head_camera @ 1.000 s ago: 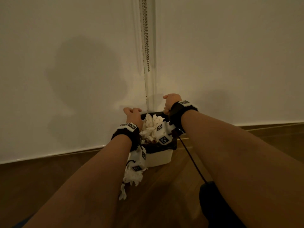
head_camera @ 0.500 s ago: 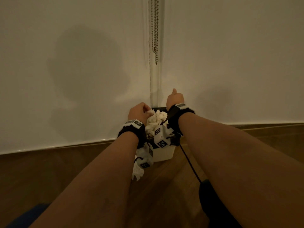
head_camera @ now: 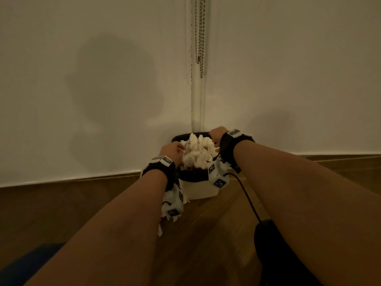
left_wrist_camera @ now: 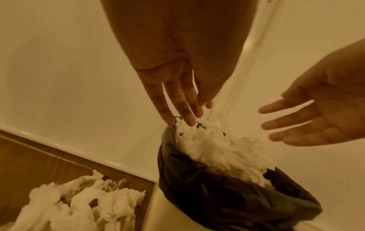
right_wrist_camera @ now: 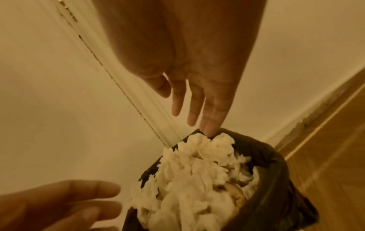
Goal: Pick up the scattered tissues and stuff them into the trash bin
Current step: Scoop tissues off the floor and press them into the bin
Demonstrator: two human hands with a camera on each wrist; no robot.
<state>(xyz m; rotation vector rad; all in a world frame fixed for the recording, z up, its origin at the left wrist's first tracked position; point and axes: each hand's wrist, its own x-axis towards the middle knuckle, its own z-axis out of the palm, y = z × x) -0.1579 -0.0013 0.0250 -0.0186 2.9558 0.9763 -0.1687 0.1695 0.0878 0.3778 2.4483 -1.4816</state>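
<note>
A small white trash bin [head_camera: 203, 190] with a black bag liner [left_wrist_camera: 227, 195] stands on the floor against the wall. White crumpled tissues [head_camera: 196, 152] are heaped above its rim [right_wrist_camera: 264, 156]. My left hand [head_camera: 171, 150] is at the heap's left side, fingers straight, fingertips [left_wrist_camera: 187, 120] touching the tissues at the liner's edge. My right hand [head_camera: 217, 135] is at the far right of the heap, fingers extended, fingertips [right_wrist_camera: 207, 129] reaching the tissue top and liner edge. Neither hand holds anything. More loose tissues [left_wrist_camera: 79, 206] lie on the floor left of the bin.
The white wall [head_camera: 103, 79] stands directly behind the bin, with a bead chain [head_camera: 200, 38] hanging above it. Wooden floor [head_camera: 61, 203] spreads around. A black cable [head_camera: 247, 199] runs from my right wrist down to a dark object [head_camera: 268, 244] at the lower right.
Both hands have dropped from above the bin onto the tissue heap. The left hand's curled fingers have straightened. The heap now shows wider between the hands.
</note>
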